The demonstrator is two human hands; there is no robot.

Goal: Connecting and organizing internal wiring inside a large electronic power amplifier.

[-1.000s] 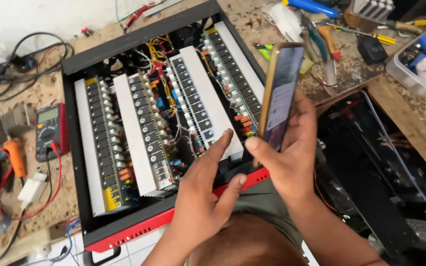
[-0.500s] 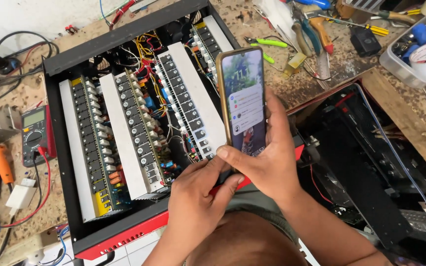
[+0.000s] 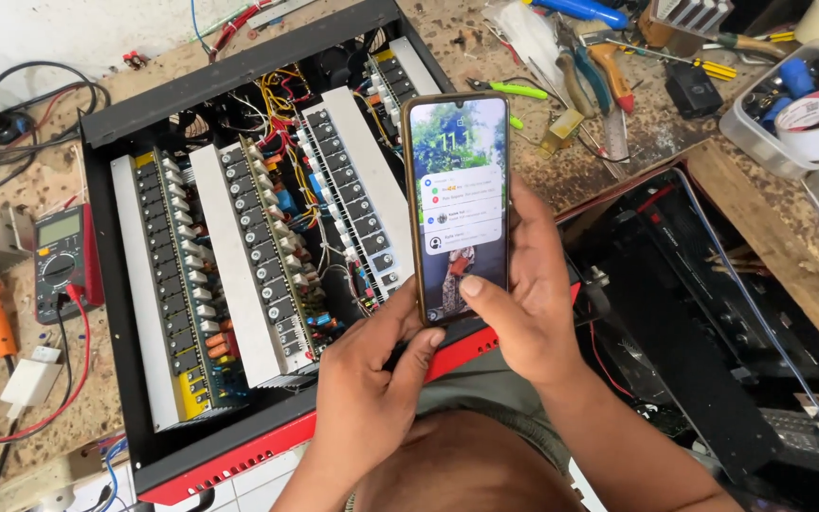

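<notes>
1. Right hand [image 3: 523, 303] grips a slim, glossy phone [image 3: 457, 204] upright, thumb on its lit screen.
2. Left hand [image 3: 372, 389] curls under the phone's lower edge, fingertips touching.
3. Phone sits above an open black metal amplifier [image 3: 239, 237] with ribbed grey heatsinks.

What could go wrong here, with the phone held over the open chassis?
1. The smartphone sits in the right hand with only the left hand fingertips near its lower edge; a slip could drop it onto the exposed circuit boards in the open amplifier chassis.
2. Eyes on the lit screen, a wrist might brush the loose yellow and red wires.
</notes>
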